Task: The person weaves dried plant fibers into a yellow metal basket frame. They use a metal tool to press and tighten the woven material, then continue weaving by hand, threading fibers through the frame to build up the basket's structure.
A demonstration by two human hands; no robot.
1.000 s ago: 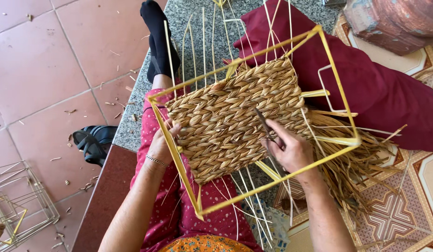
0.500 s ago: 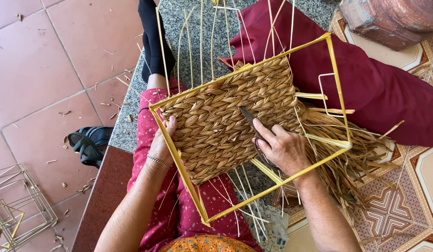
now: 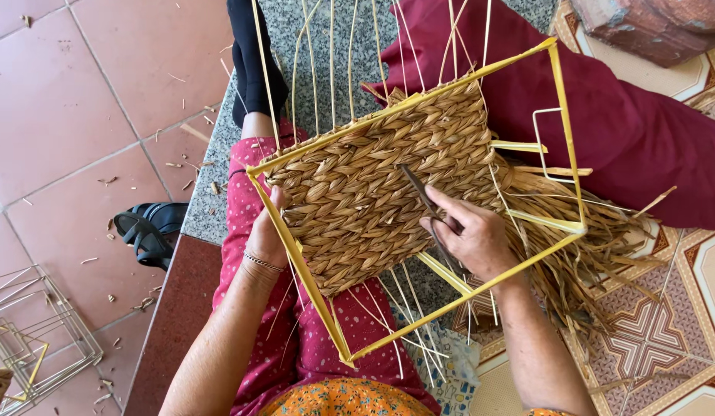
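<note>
A half-woven straw basket (image 3: 373,192) on a yellow wire frame (image 3: 561,115) rests across my lap. My left hand (image 3: 266,235) grips the frame's left bar and the woven panel's edge. My right hand (image 3: 473,239) is closed around dark metal scissors (image 3: 420,192), whose blades lie on the woven surface near its middle. Loose yellow stakes stick up from the top edge, and a bundle of dried straw (image 3: 596,239) trails out to the right behind the frame.
A dark red cloth (image 3: 642,139) lies at the upper right on a grey stone ledge (image 3: 296,69). A black sandal (image 3: 145,227) sits on the red tile floor at left. Bare wire frames (image 3: 26,339) stand at lower left. Patterned tiles (image 3: 658,339) lie at right.
The basket frame has swung up and to the right on my lap. My right hand with the scissors has slid left along the weave, toward the panel's middle.
</note>
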